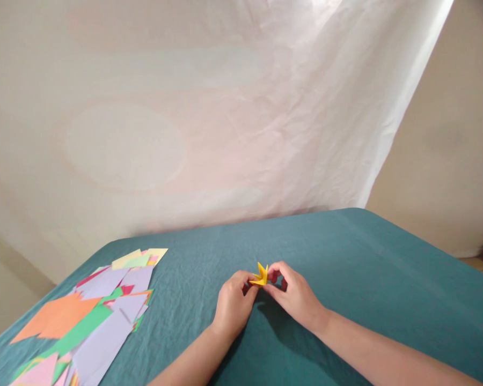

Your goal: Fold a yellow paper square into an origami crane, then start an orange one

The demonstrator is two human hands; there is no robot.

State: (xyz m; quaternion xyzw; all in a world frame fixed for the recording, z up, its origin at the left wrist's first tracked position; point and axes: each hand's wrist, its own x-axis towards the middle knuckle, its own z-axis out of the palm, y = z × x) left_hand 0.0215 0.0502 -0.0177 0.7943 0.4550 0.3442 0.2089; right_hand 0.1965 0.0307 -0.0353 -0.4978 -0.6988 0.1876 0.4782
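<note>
A small yellow folded paper piece (261,276) with several pointed tips is held between my two hands, a little above the green cloth. My left hand (234,300) pinches its left side between thumb and fingers. On the other side, my right hand (295,295) has its thumb and curled fingers closed at the right edge of the paper. The fingertips hide parts of the lower and side folds.
Loose sheets of coloured paper (104,327), in purple, orange, green, pink and yellow, lie overlapping along the left side of the table (386,300). Behind the table's far edge hangs a pale sheet (225,134).
</note>
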